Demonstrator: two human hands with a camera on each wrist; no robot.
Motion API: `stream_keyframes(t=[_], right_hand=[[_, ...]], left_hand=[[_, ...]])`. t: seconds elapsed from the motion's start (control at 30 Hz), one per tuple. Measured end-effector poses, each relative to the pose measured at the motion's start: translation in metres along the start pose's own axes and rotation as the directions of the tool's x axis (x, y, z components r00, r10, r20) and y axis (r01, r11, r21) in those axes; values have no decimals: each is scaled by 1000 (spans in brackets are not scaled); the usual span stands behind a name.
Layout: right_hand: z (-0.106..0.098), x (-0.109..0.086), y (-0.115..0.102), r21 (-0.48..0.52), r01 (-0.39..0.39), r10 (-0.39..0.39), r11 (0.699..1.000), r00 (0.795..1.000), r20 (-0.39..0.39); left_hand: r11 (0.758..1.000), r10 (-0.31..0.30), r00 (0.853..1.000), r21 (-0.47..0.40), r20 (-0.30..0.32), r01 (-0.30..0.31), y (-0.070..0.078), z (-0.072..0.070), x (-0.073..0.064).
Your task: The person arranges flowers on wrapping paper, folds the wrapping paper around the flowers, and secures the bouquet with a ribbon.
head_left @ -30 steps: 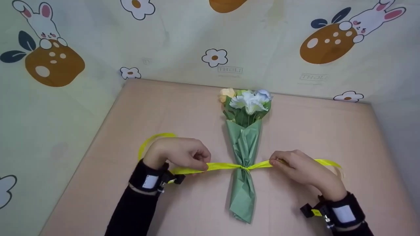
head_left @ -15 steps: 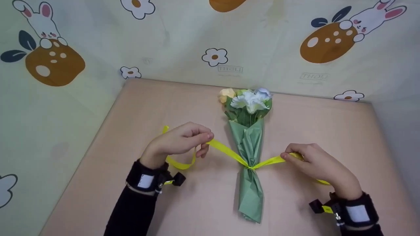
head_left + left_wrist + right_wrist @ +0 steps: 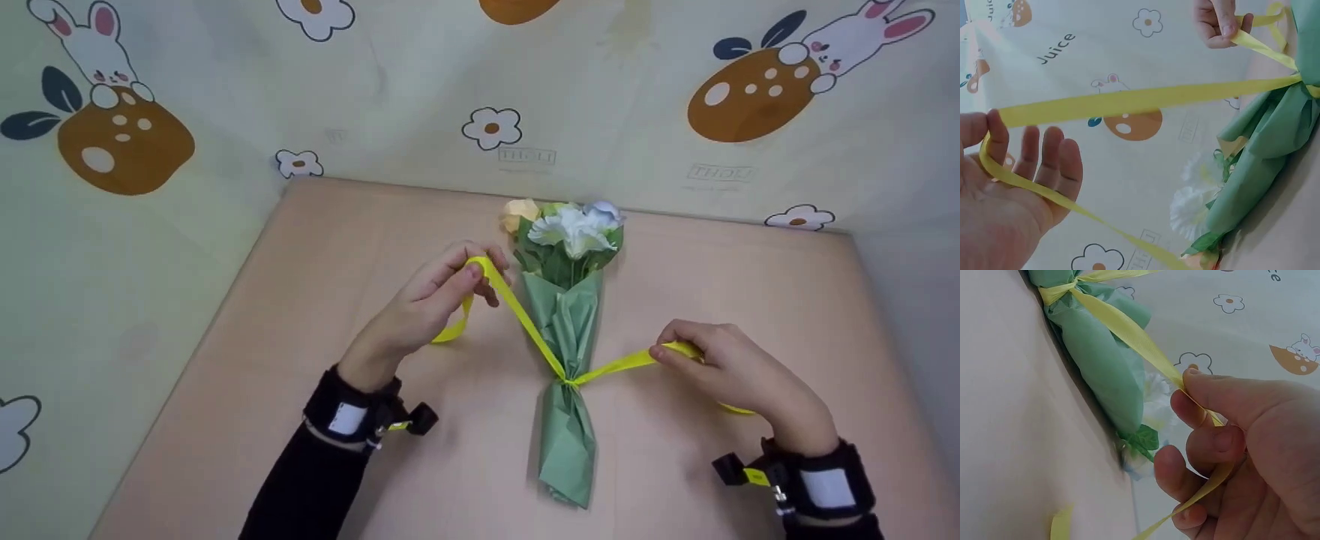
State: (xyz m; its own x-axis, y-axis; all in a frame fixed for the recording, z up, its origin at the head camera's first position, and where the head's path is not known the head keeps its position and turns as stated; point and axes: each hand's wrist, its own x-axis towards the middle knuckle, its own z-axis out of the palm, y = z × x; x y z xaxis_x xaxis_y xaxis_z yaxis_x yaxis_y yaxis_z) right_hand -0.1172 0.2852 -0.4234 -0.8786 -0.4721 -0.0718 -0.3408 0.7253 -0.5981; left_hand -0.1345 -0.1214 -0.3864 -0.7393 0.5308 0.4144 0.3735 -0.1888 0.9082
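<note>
A bouquet (image 3: 574, 322) in green wrapping paper lies in the middle of the table, its flowers (image 3: 574, 231) pale white, blue and peach at the far end. Around its waist runs a yellow ribbon (image 3: 529, 326), crossed at the front. My left hand (image 3: 442, 292), raised to the left of the bouquet, pinches one length between thumb and forefinger; in the left wrist view that ribbon (image 3: 1145, 101) is taut, and its tail hangs across the palm. To the right, my right hand (image 3: 739, 371) pinches the other length, and the ribbon tail (image 3: 1213, 486) trails over its curled fingers.
The table (image 3: 360, 247) has a pinkish-tan surface. Behind it and to the left hangs a pale sheet (image 3: 405, 90) printed with rabbits, oranges and flowers. Each wrist wears a black strap (image 3: 352, 409) with a small camera.
My left hand has risen and moved away toward the flowers, drawing its ribbon length up at a slant. My right hand has shifted slightly right and up. The bouquet's lower end has moved right.
</note>
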Motion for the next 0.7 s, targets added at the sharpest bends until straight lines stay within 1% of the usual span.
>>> stream_keyframes(t=[0.1, 0.2, 0.27, 0.3, 0.37, 0.43, 0.5, 0.57, 0.63, 0.7], right_hand=[[-3, -2, 2, 6, 4, -4, 1000, 1000, -8], [-6, -4, 3, 12, 3, -3, 1000, 1000, 1], [-11, -7, 6, 11, -21, 21, 1000, 998, 53], [-15, -10, 7, 11, -43, 42, 999, 995, 85], [-25, -16, 11, -4, -93, 92, 996, 987, 133], [-38, -25, 15, -41, -131, 135, 991, 981, 139], [-50, -33, 18, -64, -151, 157, 986, 983, 97], [-61, -37, 19, -82, -149, 153, 985, 987, 50], [-69, -37, 16, -90, -150, 153, 985, 988, 24], [-74, -34, 10, -103, -139, 139, 985, 990, -4]], left_hand=[[1000, 28, 998, -14, -49, -28, 0, 10, 4], [997, 53, 996, -47, -69, -56, -1, 22, 7], [997, 54, 996, -54, -66, -57, -2, 31, 8], [997, 44, 997, -55, -65, -47, -2, 36, 8], [998, 6, 998, -55, -55, -9, -2, 46, 7], [998, -51, 998, -50, -39, 49, -2, 54, 9], [992, -112, 993, -69, -29, 110, 0, 61, 12], [985, -166, 985, -64, -39, 163, 2, 65, 18], [978, -204, 977, -44, -60, 202, 5, 68, 26], [975, -222, 972, 15, -83, 224, 7, 70, 34]])
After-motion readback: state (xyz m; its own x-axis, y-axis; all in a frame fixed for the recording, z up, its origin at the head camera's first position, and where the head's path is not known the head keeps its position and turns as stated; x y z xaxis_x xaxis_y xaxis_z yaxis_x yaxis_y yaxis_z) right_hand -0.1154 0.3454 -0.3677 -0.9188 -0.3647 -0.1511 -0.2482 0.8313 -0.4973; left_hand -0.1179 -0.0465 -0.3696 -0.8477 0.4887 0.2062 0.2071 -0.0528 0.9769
